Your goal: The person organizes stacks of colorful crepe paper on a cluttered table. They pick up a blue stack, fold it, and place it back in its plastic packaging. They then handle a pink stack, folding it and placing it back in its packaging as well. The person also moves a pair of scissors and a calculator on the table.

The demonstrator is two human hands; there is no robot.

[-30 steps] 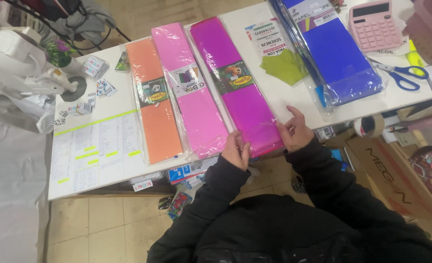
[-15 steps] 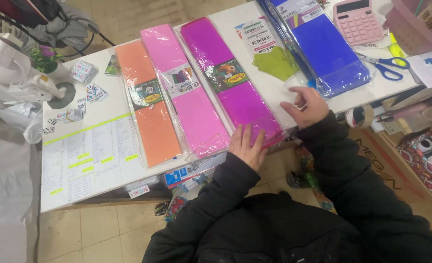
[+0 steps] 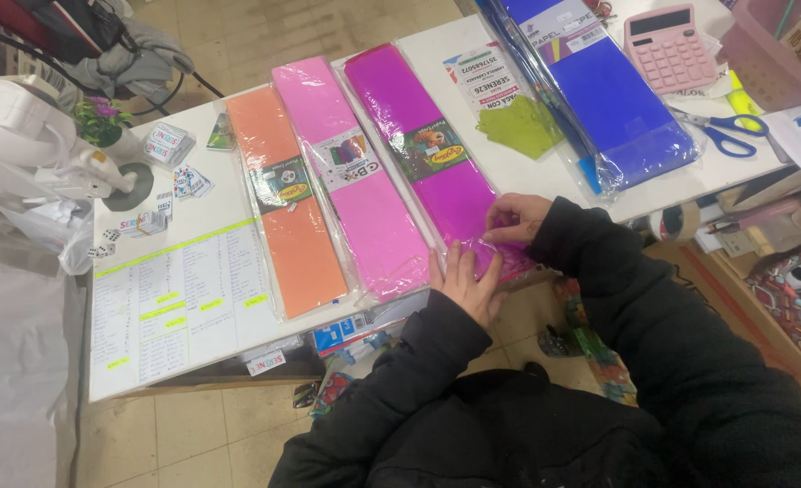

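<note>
Hands at the near end of a magenta crepe paper pack

Left hand (image 3: 466,282) lies flat, fingers spread, on the near end of the magenta crepe paper pack (image 3: 437,167), which sits on the white surface (image 3: 527,176) beside a pink pack (image 3: 355,172). Right hand (image 3: 515,219) pinches its clear plastic sleeve with curled fingers. It looks light, floppy and slippery; best gripped at the sleeve's open end, pressing the paper down.
</note>
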